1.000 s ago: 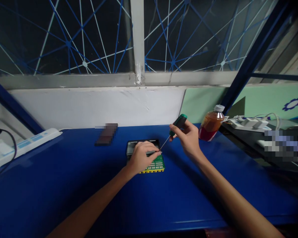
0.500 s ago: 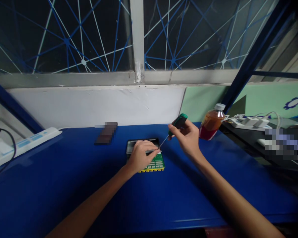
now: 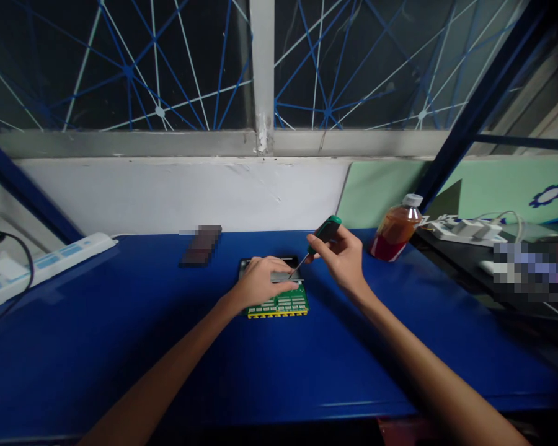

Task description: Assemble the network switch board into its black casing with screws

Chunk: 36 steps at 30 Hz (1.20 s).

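A green circuit board (image 3: 283, 300) with a yellow strip along its near edge lies at the middle of the table, against a black case (image 3: 286, 260). My left hand (image 3: 258, 282) reaches over both, its thumb and fingers on either side of a grey edge, holding the board in place. The palm hides the board's left part. My right hand (image 3: 346, 257) grips the green and black handle of a screwdriver (image 3: 328, 230). The tilted shaft runs down to the left, and its tip meets the grey edge beside my left fingers; exact contact cannot be made out.
On the blue table (image 3: 260, 378), a dark blurred-out object (image 3: 202, 246) lies at back left. A white power strip (image 3: 51, 269) runs along the left edge. A drink bottle (image 3: 397, 228) stands beyond my right hand. Window and wall close off the back.
My left thumb and fingertips have spread apart from a pinch, exposing more of the board. The screwdriver and my right hand have shifted slightly left. The view has moved a little.
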### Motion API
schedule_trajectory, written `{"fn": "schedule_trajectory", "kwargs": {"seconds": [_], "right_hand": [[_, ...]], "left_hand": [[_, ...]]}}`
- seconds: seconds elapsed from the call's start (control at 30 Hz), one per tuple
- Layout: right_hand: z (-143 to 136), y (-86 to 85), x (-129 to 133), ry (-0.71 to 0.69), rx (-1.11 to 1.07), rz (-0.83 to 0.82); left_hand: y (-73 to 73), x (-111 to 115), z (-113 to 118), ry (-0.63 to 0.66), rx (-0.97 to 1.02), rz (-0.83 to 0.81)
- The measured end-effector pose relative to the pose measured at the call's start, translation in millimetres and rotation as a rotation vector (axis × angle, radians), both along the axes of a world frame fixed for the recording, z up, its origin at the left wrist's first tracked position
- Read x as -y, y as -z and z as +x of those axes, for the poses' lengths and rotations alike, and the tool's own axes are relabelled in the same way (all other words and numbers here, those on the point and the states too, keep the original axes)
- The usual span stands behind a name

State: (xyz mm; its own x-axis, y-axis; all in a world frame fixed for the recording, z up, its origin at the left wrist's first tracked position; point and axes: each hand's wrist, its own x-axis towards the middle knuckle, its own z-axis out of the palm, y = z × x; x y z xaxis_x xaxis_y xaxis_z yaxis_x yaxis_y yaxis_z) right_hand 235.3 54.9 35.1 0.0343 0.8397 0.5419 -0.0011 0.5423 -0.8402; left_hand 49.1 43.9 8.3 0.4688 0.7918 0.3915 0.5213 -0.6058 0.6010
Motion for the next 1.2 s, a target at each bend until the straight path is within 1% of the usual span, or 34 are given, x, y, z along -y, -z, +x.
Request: {"fn": "schedule_trajectory", "kwargs": {"seconds": [0.07,0.13,0.2,0.23,0.27,0.33,0.4,0.47,0.6,0.77,1.07,1.2], "right_hand": [[-7.5,-0.2,1.4,-0.039,-0.005,-0.018],[-18.7,-1.5,3.2,-0.084,0.001,-0.042],[-33.1,-3.0,4.3,-0.142,0.021,-0.069],[-40.9,-3.5,4.2,-0.174,0.035,-0.086],[-48.5,-3.9,3.6,-0.209,0.061,-0.101],[-62.4,-4.0,1.1,-0.273,0.129,-0.109],[-72.3,-3.5,-1.8,-0.273,0.219,-0.075],[-77.4,-2.7,-3.8,-0.240,0.304,-0.017],[-77.3,-2.1,-4.2,-0.190,0.402,0.060],[-74.4,-2.5,-3.6,-0.142,0.473,0.114],[-73.2,-3.0,-3.3,-0.139,0.523,0.159],[-73.3,-0.8,-3.1,-0.128,0.541,0.161]], "left_hand": [[-14.3,-2.0,-15.1,0.069,-0.027,-0.096],[-28.0,-2.4,-33.2,0.123,-0.018,-0.137],[-36.8,-0.7,-50.3,0.134,-0.011,-0.162],[-38.4,0.8,-57.3,0.136,-0.011,-0.172],[-38.2,2.5,-62.9,0.136,-0.008,-0.182],[-33.3,5.3,-69.9,0.118,0.003,-0.198],[-25.5,6.6,-72.4,0.071,0.026,-0.215],[-18.4,5.8,-72.2,0.020,0.051,-0.237],[-10.4,2.0,-70.1,0.018,0.063,-0.258],[-6.8,0.0,-68.7,0.013,0.072,-0.252],[-2.0,-0.7,-67.5,0.018,0.077,-0.224],[1.2,-1.9,-68.0,0.021,0.044,-0.213]]}}
